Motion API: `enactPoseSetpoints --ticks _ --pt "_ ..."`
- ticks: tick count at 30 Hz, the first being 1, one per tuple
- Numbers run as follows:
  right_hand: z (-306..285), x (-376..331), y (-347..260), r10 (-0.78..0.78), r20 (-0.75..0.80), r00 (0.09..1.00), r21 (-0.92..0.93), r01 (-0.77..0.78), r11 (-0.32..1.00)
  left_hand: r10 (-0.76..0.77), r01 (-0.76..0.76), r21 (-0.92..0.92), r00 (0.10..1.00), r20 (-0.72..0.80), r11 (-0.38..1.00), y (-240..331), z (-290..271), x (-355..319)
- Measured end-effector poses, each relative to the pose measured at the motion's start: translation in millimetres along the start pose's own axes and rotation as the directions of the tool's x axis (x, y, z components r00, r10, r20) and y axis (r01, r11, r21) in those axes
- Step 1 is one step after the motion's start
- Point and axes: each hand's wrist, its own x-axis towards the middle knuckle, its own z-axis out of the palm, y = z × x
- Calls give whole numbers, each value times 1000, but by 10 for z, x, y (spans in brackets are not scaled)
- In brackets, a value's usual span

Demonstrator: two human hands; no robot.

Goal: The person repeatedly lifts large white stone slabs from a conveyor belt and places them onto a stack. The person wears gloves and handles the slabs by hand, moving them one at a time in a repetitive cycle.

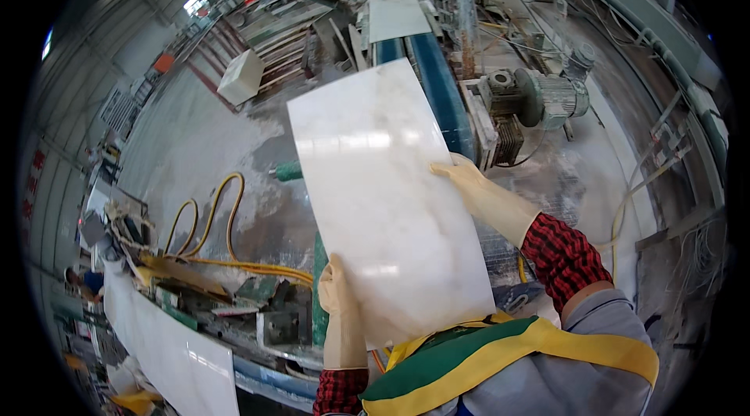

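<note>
A large polished white stone slab (383, 197), glossy with faint grey-beige veining, is held tilted in front of my body. Its lower edge reaches my green and yellow apron. My left hand (336, 291), in a cream rubber glove, grips the slab's left edge near the bottom. Higher up, my right hand (462, 178) in a matching glove grips the right edge, with its thumb on the front face. The fingers of both hands are hidden behind the slab. Red and black checked sleeves cover both forearms.
A blue belt conveyor (437, 88) runs beyond the slab, with another white slab (394, 10) farther along. A motor (547, 96) stands at right. Yellow hoses (211, 221) loop across the floor at left. A white slab (172, 338) lies at lower left; a white block (241, 78) sits near slatted racks.
</note>
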Motion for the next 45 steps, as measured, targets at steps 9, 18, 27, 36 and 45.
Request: enactPoseSetpoints --ticks 9,18,27,36,45 --pt "-1254 1308 600 45 -308 950 50 -32 998 56 -166 245 915 401 955 313 1099 876" --pt "-1757 2031 499 -408 -101 908 -523 300 798 64 -173 161 849 525 972 861 1905 1812" --pt "-1330 1571 15 401 -328 855 139 -377 916 -151 198 13 700 698 980 1187 2145 2256" --pt "-1532 1094 321 382 -225 896 -210 -427 879 -243 251 150 391 888 956 622 1730 2421" --pt "-1414 1851 235 317 -526 789 88 -320 943 -228 537 -249 670 706 806 998 2477 2432"
